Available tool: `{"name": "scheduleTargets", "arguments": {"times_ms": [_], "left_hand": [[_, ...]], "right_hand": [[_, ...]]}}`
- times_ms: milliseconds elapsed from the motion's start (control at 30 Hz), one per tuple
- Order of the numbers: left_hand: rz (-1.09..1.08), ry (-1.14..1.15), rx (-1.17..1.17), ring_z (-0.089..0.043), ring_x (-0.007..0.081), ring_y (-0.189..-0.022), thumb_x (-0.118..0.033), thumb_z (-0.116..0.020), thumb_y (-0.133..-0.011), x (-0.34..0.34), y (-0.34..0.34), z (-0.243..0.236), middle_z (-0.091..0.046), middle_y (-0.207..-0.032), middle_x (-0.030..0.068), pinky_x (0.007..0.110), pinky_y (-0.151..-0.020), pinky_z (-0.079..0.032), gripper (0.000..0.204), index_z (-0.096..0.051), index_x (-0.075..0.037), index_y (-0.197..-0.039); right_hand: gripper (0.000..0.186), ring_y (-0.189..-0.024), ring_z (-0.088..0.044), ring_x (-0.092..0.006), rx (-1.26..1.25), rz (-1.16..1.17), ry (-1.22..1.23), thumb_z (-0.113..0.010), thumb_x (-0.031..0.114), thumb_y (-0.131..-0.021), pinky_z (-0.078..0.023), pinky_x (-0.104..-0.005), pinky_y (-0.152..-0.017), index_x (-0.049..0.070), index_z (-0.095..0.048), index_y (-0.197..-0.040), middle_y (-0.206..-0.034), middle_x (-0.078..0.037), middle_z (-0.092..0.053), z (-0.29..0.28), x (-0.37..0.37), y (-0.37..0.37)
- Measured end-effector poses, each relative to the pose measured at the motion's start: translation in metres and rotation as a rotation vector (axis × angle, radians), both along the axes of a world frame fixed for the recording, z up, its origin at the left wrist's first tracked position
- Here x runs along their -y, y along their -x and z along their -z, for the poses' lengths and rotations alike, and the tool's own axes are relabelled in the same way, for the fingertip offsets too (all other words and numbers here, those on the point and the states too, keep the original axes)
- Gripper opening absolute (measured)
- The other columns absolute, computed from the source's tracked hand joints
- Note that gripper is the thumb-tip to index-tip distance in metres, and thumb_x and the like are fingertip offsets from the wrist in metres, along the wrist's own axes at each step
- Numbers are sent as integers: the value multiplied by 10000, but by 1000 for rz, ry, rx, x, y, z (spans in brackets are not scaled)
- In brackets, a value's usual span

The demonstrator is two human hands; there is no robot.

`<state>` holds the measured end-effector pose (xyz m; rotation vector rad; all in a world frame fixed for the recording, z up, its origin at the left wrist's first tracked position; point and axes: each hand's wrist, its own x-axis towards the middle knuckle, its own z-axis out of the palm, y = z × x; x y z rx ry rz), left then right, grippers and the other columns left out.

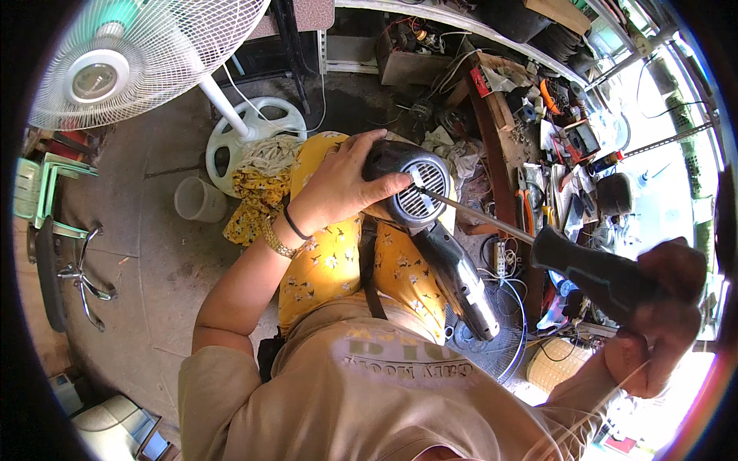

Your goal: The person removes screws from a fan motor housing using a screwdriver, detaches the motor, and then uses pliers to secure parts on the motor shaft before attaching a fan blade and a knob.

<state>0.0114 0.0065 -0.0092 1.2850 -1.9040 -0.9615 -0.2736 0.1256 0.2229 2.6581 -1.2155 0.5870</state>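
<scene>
A black hair dryer (461,280) rests across my lap, its round vented rear end turned up and its handle slanting toward the lower right. My left hand (346,178) is closed around the barrel, with the thumb lying at the rim of the silver grille (424,189). From the right, a long-shafted screwdriver (588,265) reaches over with its tip at the grille. Its dark handle sits in my right hand (663,330), whose fingers are wrapped round the end. Whether the tip is under the grille's edge or only against it, I cannot tell.
A white pedestal fan (227,115) stands at the far left, near a pale bucket (200,200). On the right, a cluttered bench (492,131) holds pliers (524,196) and many loose parts. A fan guard (492,330) lies on the floor below the dryer.
</scene>
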Motion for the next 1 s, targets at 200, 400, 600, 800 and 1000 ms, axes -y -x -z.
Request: {"name": "scheduleTargets", "arguments": {"times_ms": [200, 400, 600, 800, 1000], "left_hand": [[-25, 3, -16, -473, 460, -1191, -732, -595, -730, -2, -2, 2, -475, -1270, 322, 451, -1015, -385, 1012, -382, 31, -1360], [-19, 2, -25, -469, 444, -1207, -749, -591, -722, -4, -1, -4, -424, -1323, 324, 427, -1027, -386, 1057, -357, 57, -1364], [-257, 324, 247, -377, 467, -1274, -728, -624, -710, -10, 7, -4, -386, -1369, 280, 542, -1040, -327, 1002, -390, -8, -1366], [139, 757, -405, -375, 414, -1254, -528, -767, -634, -47, 64, -89, -456, -1315, 188, 509, -1002, -337, 842, -497, -74, -1290], [263, 821, -780, -592, 313, -794, -315, -694, -743, -60, 120, -112, -548, -1044, 159, 410, -625, -480, 434, -558, -53, -1062]], "right_hand": [[450, -650, -557, -238, 191, -35, -161, -676, 289, -770, -449, -368, -536, 4, -573, -1103, -874, -172, -598, -3, 9, -11], [444, -712, -571, -244, -62, -67, -270, -607, 246, -858, -469, -318, -594, 39, -513, -1240, -999, -189, -574, -27, 2, -10], [578, -790, -560, -312, 250, -317, -355, -663, 225, -714, -467, -393, -631, 112, -506, -1258, -985, -258, -556, -19, 5, 4], [508, -749, -542, -278, 122, 187, -180, -605, 306, -797, -446, -339, -608, 53, -531, -1232, -953, -209, -594, -8, -10, -15], [573, -930, -529, -301, 84, -89, -239, -533, 284, -794, -444, -416, -789, 109, -444, -1332, -1134, -291, -501, -13, -15, 23]]}}
